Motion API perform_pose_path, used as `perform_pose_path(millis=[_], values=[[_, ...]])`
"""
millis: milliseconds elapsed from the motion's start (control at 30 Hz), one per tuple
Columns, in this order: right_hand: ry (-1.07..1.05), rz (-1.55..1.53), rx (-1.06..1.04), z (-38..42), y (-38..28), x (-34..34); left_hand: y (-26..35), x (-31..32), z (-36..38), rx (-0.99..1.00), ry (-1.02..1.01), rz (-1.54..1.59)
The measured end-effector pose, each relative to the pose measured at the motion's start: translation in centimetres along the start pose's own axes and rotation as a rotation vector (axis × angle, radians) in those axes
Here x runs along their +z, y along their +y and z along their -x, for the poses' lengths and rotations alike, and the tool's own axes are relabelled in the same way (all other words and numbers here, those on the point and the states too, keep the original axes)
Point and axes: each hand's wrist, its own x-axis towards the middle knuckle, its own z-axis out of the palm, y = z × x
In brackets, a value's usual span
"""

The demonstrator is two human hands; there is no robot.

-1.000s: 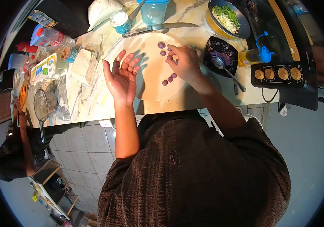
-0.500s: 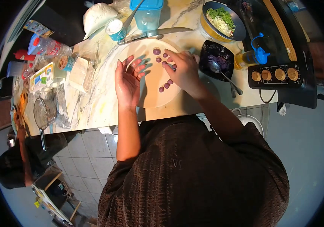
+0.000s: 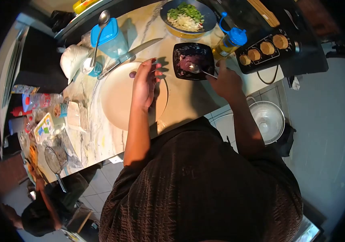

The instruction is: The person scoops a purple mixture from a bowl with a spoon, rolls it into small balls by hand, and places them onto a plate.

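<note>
My right hand grips the handle of a metal spoon. The spoon's bowl rests in purple mash inside a square black bowl. Over the round pale plate I hold my left hand raised, fingers loosely apart and nothing seen in it. One small purple ball shows on the plate beside my left fingers; any others are hidden behind that hand and forearm.
Behind the plate lie a large knife and a blue-lidded tub. A pan of chopped greens, an oil bottle and a knobbed stove stand right. Bottles and a strainer sit left, near another person.
My right hand has moved from the purple balls on the plate to the spoon in the black bowl. My left hand stays over the plate. The whole view has shifted and turned.
</note>
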Motion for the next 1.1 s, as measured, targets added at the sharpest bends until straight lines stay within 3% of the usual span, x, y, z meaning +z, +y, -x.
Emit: perform_pose_path(millis=[233, 300, 500, 600, 800, 1100], values=[[-0.007, -0.005, -0.085, 0.0, -0.1, -0.7, -1.2, 2.6, -1.0, -0.015, 0.026, -0.197], [0.137, 0.047, -0.35, -0.6, 0.5, 0.1, -1.3, 3.3, -1.3, -0.011, 0.055, -0.209], [0.453, 0.018, -0.663, -1.0, 1.0, -0.5, -2.2, 3.5, -1.4, 0.026, 0.131, -0.294], [0.494, 0.076, -0.724, -1.6, 1.5, 0.2, -2.7, 3.5, -1.3, 0.033, 0.165, -0.293], [0.425, 0.122, -0.925, -1.8, 1.9, 1.0, -3.8, 3.9, -1.1, 0.092, 0.219, -0.32], [0.36, 0.178, -1.046, -1.4, 1.0, 1.1, -4.1, 3.8, -1.7, 0.091, 0.22, -0.327]])
